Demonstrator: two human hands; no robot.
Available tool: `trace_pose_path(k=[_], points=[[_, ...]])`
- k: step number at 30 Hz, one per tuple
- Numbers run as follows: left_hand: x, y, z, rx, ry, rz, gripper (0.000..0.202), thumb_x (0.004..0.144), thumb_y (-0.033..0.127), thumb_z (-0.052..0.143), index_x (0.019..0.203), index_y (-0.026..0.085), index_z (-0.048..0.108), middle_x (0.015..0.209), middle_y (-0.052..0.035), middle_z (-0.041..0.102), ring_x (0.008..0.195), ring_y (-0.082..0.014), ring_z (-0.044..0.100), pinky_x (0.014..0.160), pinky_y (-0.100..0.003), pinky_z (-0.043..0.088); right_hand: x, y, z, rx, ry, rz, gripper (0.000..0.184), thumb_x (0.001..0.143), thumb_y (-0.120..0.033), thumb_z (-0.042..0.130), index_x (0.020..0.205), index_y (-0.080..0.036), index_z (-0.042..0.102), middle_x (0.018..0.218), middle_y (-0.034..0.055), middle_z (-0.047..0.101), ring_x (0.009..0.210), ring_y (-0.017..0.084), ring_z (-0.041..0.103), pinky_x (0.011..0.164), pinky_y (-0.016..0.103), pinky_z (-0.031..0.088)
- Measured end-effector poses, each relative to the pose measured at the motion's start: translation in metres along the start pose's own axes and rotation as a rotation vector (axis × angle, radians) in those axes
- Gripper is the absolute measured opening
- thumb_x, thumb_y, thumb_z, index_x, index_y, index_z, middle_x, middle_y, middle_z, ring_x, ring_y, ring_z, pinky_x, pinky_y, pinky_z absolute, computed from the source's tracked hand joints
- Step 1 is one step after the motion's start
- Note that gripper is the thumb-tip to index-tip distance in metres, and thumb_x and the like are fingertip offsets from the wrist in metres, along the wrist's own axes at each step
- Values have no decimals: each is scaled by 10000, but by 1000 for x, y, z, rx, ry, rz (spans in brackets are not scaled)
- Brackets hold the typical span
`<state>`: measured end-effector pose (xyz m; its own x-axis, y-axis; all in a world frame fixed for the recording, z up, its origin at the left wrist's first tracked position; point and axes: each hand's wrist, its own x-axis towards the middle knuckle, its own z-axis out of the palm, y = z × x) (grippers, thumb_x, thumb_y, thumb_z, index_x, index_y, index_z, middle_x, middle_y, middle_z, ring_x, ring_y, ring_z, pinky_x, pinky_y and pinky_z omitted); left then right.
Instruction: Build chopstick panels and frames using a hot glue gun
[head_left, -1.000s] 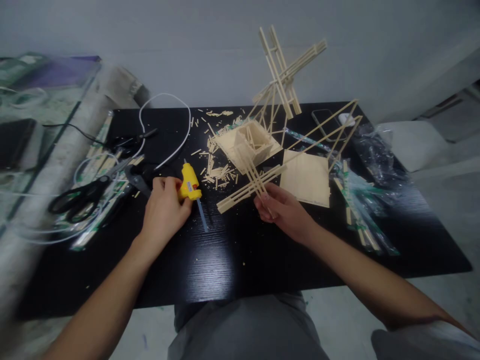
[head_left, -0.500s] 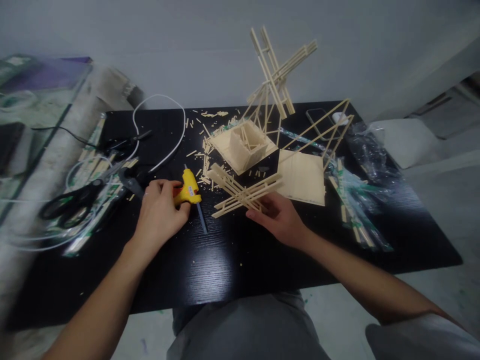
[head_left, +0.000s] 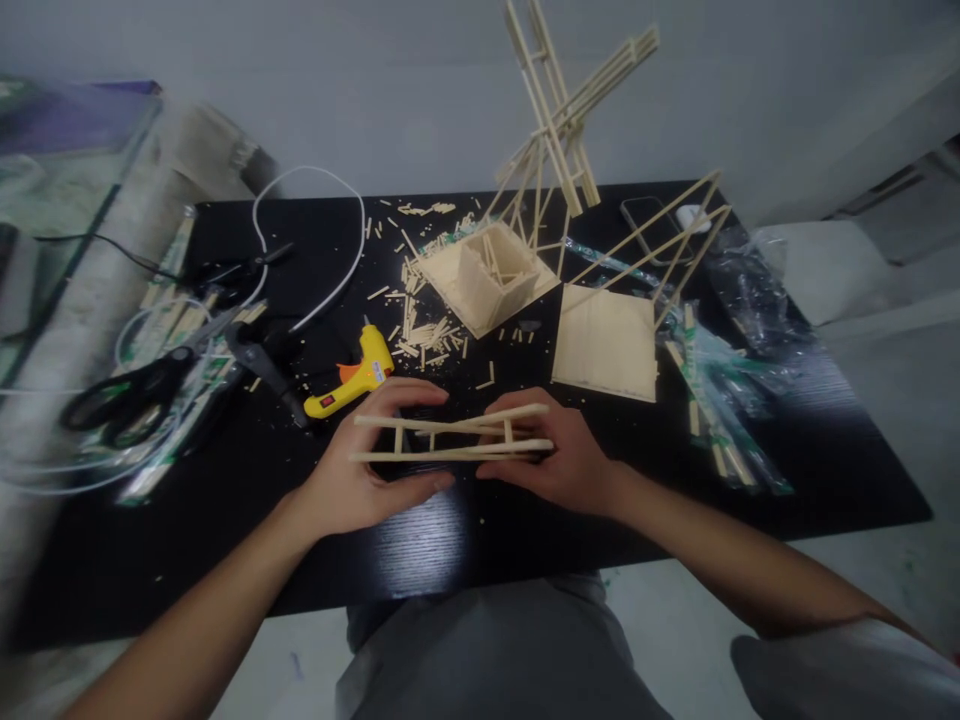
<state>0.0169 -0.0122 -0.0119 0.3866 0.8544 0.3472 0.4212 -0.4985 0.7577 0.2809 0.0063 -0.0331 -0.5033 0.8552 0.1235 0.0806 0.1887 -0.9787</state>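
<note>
A crossed frame of thin wooden sticks point(head_left: 450, 455) is held level above the black table, seen edge-on. My right hand point(head_left: 551, 450) is closed on its right end, thumb below and fingers above. Around its left end is my left hand point(head_left: 360, 465), thumb and fingers stretched apart; no firm grip shows. Just beyond my left hand, a yellow glue gun point(head_left: 367, 370) lies on the table, nozzle pointing away from me.
Behind stand a wooden box on a base point(head_left: 495, 285) and a tall stick structure with crossed blades point(head_left: 551, 130). A flat wooden panel point(head_left: 604, 345) lies right of centre. Black scissors point(head_left: 127, 400), stick offcuts point(head_left: 427, 335) and wrapped sticks point(head_left: 720, 420) lie around.
My left hand has let go of the glue gun and moved right to the stick frame. My right hand has turned the frame edge-on and lowered it towards me.
</note>
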Motion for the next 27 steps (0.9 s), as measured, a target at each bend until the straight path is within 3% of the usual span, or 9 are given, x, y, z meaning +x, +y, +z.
trace_pose_path(k=[5,13,27], points=[[1,-1,-1,23,-32,40,500,810,299,887,1239,243,636,1181,-87,719,1138,-238,698,991,-406,588,-3,0,1,-81,-9,-64,439,872,-342,865,1239,-287,631,1048,11,799,882,182,789,810,323,652],[1,-6,2,66,1,113,388,880,271,834,1231,194,688,1183,-101,739,1113,-215,720,971,-356,600,4,1,-4,-251,-38,-329,456,937,-244,794,1367,-259,643,1266,42,782,1083,170,781,968,278,623],[-1,-7,5,31,-8,91,380,871,259,844,1225,198,723,1160,-84,758,1040,-200,743,917,-321,619,5,-1,-3,-220,-57,-345,419,936,-184,772,1339,-233,664,1209,37,792,1062,153,774,944,252,611]])
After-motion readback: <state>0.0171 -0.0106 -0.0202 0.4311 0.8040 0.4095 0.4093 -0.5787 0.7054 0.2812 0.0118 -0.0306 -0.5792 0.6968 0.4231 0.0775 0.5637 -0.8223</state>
